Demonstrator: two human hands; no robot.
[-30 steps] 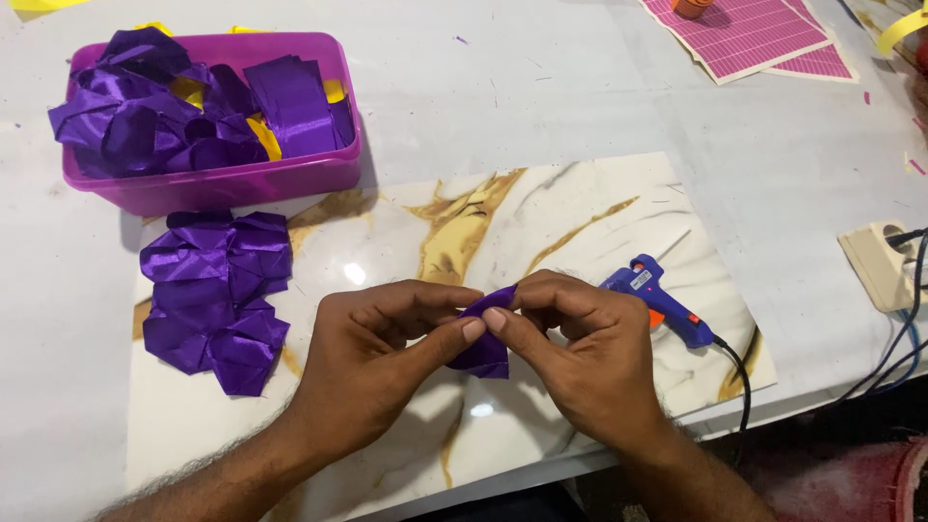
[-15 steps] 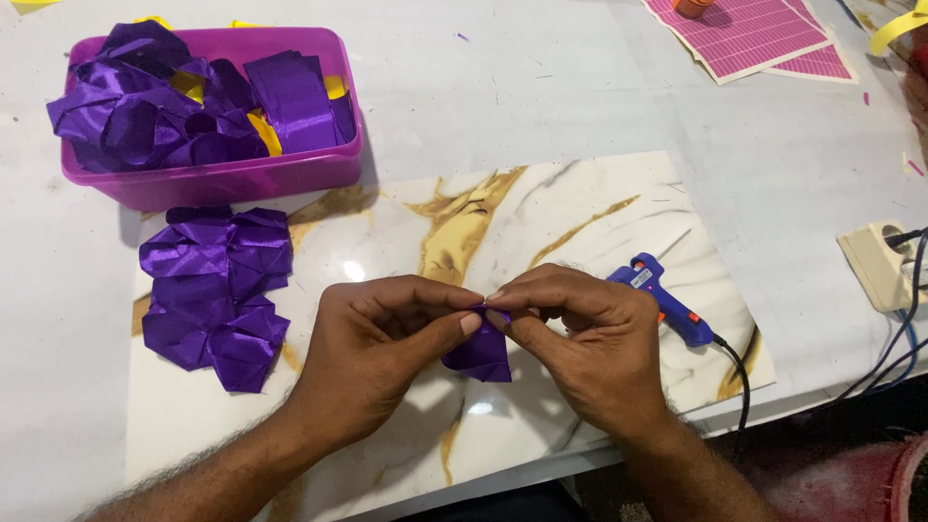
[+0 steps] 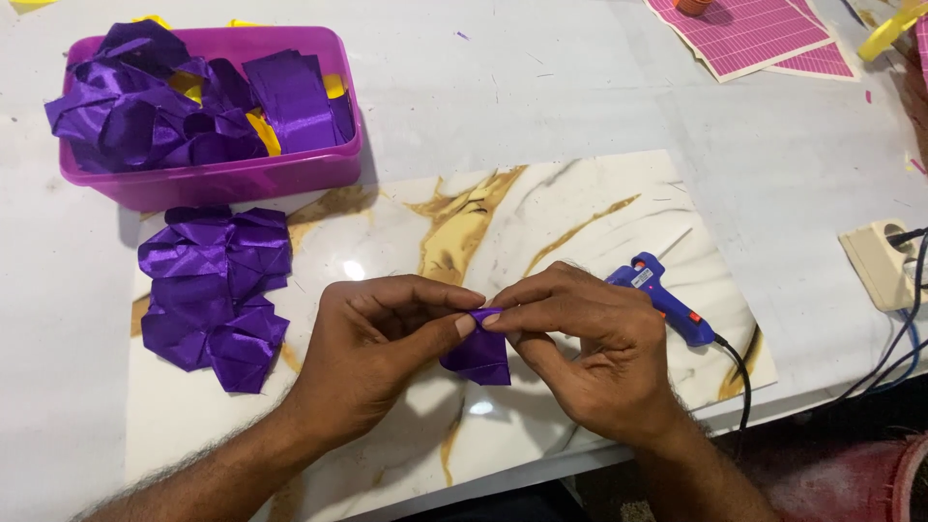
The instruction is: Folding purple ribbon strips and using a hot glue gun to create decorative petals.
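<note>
My left hand (image 3: 372,353) and my right hand (image 3: 590,348) meet over a white and gold marbled board (image 3: 541,208). Both pinch the top of a small folded piece of purple satin ribbon (image 3: 477,356), which hangs down between my thumbs just above the board. A pile of folded purple ribbon pieces (image 3: 213,280) lies on the board to the left of my left hand. A blue glue gun (image 3: 662,298) rests on the board right behind my right hand, its black cord trailing off the front edge.
A magenta plastic tub (image 3: 213,179) full of purple and yellow ribbon stands at the back left. Pink gridded sheets (image 3: 749,34) lie at the back right. A beige power socket (image 3: 880,263) with cables sits at the right edge.
My fingers have shifted along the ribbon piece, and more of its folded purple body now hangs below my thumbs. The hands stay in the same place.
</note>
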